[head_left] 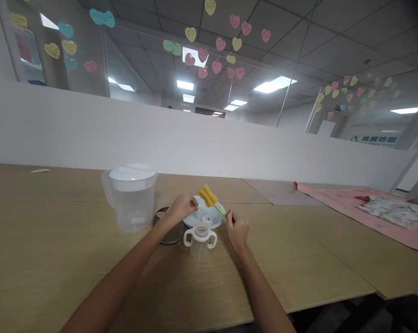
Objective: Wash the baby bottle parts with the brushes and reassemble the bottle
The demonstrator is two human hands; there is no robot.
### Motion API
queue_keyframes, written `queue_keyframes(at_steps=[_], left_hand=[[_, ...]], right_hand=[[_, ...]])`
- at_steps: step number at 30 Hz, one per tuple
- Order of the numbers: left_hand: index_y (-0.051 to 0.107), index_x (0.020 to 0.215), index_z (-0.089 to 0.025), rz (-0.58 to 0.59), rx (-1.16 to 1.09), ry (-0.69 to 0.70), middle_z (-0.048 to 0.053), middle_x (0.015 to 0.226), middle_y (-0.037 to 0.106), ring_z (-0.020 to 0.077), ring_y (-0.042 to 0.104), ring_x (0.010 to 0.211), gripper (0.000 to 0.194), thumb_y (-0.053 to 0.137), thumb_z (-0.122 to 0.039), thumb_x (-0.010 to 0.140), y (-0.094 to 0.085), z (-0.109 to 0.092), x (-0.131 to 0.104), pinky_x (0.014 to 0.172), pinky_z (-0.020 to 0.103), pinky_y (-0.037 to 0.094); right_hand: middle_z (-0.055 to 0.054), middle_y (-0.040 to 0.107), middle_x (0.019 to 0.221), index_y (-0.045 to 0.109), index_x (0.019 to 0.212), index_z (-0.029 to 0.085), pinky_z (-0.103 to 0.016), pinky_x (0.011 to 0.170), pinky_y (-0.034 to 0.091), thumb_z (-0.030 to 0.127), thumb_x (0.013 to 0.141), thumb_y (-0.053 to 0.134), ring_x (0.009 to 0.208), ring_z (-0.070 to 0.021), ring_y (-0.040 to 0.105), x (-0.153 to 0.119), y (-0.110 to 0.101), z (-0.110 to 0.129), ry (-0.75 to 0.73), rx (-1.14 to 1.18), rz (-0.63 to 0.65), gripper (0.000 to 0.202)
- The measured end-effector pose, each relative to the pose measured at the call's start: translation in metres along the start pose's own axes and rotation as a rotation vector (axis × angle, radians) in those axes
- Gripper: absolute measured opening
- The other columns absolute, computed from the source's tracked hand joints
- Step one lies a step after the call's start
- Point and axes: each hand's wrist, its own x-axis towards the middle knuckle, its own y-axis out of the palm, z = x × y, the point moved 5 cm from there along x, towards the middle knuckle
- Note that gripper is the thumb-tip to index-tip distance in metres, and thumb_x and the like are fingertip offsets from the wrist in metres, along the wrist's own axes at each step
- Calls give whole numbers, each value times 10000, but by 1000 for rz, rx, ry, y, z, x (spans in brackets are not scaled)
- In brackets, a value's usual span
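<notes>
My right hand (237,230) is closed round the green handle of a sponge bottle brush (208,196), whose yellow head points up and left over a pale bowl (217,213). My left hand (184,208) is at the bowl's left edge, its fingertips pinched together; whatever they hold, if anything, is too small to make out. In front of the bowl a clear baby bottle (198,248) with two white handles stands upright without a lid. Inside the bowl lie small white parts (206,219). Beneath my left forearm a dark round tray (173,236) is partly hidden, with a small clear piece on it.
A lidded clear pitcher (135,208) of water stands on the left of the wooden table (70,259). Pink cloth (361,217) with a patterned garment (396,210) lies at the right. Behind the table runs a white wall (181,143) with glass above.
</notes>
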Motion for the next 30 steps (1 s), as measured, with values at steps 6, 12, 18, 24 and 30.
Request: queue_keyframes(at_steps=[6, 12, 18, 24, 30], left_hand=[[488, 793, -181, -166, -649, 2, 12, 736, 665, 160, 649, 726, 354, 749, -262, 567, -44, -14, -2, 688, 283, 515], [465, 754, -171, -307, -880, 3, -14, 708, 635, 135, 636, 718, 401, 772, -325, 549, -55, -25, -9, 754, 296, 500], [499, 827, -183, -438, -300, 10, -9, 709, 624, 133, 622, 707, 240, 656, -246, 657, -86, -13, -12, 683, 250, 487], [578, 607, -160, 110, 136, -158, -18, 587, 634, 139, 592, 595, 98, 657, -124, 563, -79, 17, -17, 556, 213, 423], [563, 432, -147, 275, 171, -227, -57, 379, 544, 109, 495, 418, 169, 641, 3, 439, -36, 38, -24, 446, 193, 339]], right_hand=[[-19, 488, 432, 558, 513, 143, -242, 480, 208, 483, 899, 218, 427, -86, 309, -2, 2, 3, -21, 122, 6, 616], [1, 465, 416, 577, 510, 134, -234, 473, 208, 441, 901, 292, 419, -70, 294, -3, -3, 2, -104, 72, -79, 573], [19, 449, 401, 550, 476, 136, -214, 466, 220, 342, 908, 354, 403, -53, 305, -11, -6, 10, -302, 65, -186, 518], [-9, 519, 429, 574, 466, 147, -234, 479, 196, 426, 898, 405, 414, -60, 363, -4, -8, 9, -428, -135, -188, 541], [-58, 609, 523, 640, 525, 146, -235, 516, 217, 612, 847, 366, 502, -93, 471, 5, -6, -3, -361, -205, -85, 629]])
